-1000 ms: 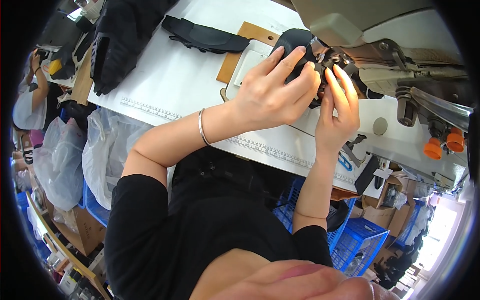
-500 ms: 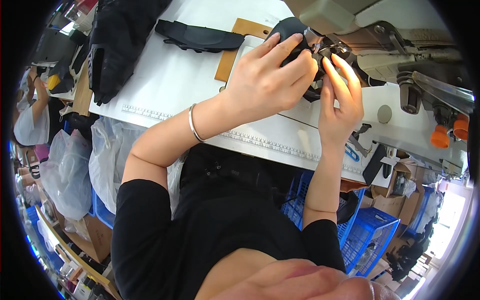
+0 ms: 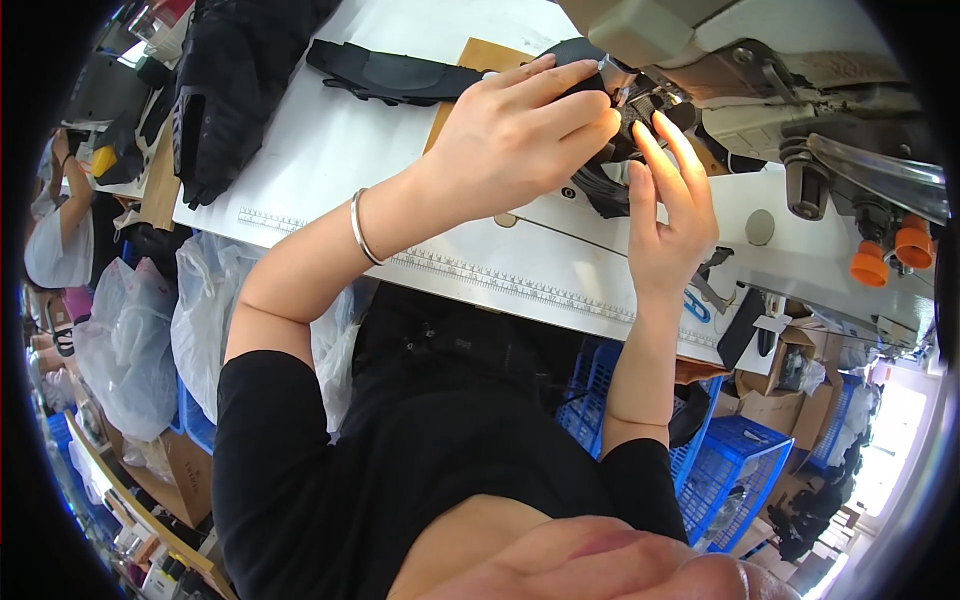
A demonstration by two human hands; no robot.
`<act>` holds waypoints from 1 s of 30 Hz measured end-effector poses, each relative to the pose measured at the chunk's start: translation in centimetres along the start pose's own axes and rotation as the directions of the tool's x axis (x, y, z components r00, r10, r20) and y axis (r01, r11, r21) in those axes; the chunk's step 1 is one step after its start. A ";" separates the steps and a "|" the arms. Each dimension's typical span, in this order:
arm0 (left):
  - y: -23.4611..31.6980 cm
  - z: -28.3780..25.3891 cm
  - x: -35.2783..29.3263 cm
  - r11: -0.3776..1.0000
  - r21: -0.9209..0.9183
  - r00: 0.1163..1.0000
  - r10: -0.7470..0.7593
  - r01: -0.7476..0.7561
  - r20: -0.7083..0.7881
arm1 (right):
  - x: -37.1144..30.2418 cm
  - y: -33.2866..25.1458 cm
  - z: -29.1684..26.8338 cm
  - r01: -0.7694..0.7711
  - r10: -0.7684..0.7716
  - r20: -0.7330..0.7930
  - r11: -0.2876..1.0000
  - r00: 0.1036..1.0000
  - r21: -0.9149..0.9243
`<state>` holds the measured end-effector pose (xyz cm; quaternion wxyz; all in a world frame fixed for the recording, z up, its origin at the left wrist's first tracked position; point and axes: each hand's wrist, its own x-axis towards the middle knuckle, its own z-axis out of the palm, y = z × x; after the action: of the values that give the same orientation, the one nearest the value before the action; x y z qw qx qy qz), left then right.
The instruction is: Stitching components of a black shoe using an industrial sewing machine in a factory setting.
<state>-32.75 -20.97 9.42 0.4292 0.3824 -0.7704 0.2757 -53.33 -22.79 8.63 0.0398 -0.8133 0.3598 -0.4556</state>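
A black padded fabric piece lies under the needle area of the sewing machine. My left hand holds it from the left, fingers over its top and fingertips near the metal presser foot. From the right, my right hand reaches to the work beside the needle, its fingers stretched and apart, tips at or close to the fabric. Some black material hangs below the piece between my hands. Much of the fabric is hidden behind my left hand and the machine head.
A black padded strap lies left on the white table, near a brown board. A black bag is farther left. Blue scissors lie at right. Plastic bags and a blue crate stand below; another person is at far left.
My left hand has moved left and slightly up, and the padded piece has shifted farther behind it. My right hand's fingers have spread and its thumb has drawn lower.
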 end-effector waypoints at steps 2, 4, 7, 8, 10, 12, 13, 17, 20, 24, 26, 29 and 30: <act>-0.5 -0.1 -0.1 1.000 -0.022 1.000 0.006 -0.006 -0.007 | 0.0 -0.3 -0.2 -0.005 0.004 0.019 1.000 1.000 0.007; -1.1 -0.1 -0.3 0.997 -0.075 1.000 0.029 -0.028 0.010 | 0.0 -0.4 -0.3 0.006 -0.006 0.027 1.000 1.000 0.010; -1.7 0.2 -0.4 0.992 -0.125 1.000 0.021 -0.021 0.003 | -0.1 -0.6 0.0 0.048 -0.048 -0.003 0.998 0.999 -0.046; -2.0 0.1 -0.3 0.991 -0.128 0.999 0.044 -0.041 0.018 | -0.1 -0.6 0.3 0.076 -0.077 -0.032 0.996 0.996 -0.057; -2.0 0.0 -0.2 0.991 -0.127 0.999 0.038 -0.035 0.022 | -0.1 -0.5 0.3 0.071 -0.073 -0.027 0.996 0.997 -0.062; -2.1 0.0 -0.2 0.991 -0.130 0.999 0.038 -0.034 0.031 | 0.0 -0.5 0.3 0.060 -0.062 -0.026 0.996 0.998 -0.068; -2.2 0.0 -0.2 0.990 -0.141 0.999 0.033 -0.028 0.035 | 0.2 -0.5 0.3 0.054 -0.055 -0.025 0.997 0.998 -0.063; -2.7 0.7 -0.1 0.994 -0.106 0.999 0.017 -0.022 -0.042 | 0.6 -0.5 0.1 -0.018 0.019 0.002 0.999 1.000 -0.036; -2.2 0.3 0.1 0.974 -0.211 0.996 -0.075 0.082 0.044 | 0.9 -0.1 0.3 -0.041 0.041 -0.005 0.999 0.999 0.021; -2.2 0.6 -0.1 0.971 -0.220 0.995 -0.088 0.094 0.036 | 1.2 0.0 0.2 -0.009 0.008 -0.003 0.999 1.000 -0.032; -2.0 0.6 0.1 0.970 -0.218 0.994 -0.107 0.108 0.015 | 1.3 0.0 0.2 -0.044 0.044 0.001 0.999 0.999 -0.014; -2.0 0.6 0.2 0.977 -0.194 0.996 -0.093 0.092 0.006 | 1.4 -0.5 -0.1 -0.170 0.168 0.048 0.985 0.985 0.025; -1.9 0.6 0.1 0.976 -0.196 0.996 -0.090 0.090 0.010 | 1.4 -0.3 0.0 -0.153 0.152 0.039 0.987 0.988 0.040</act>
<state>-31.52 -22.57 9.42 0.4765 0.3729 -0.7759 0.1783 -52.68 -23.45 9.78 0.0983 -0.7905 0.4104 -0.4440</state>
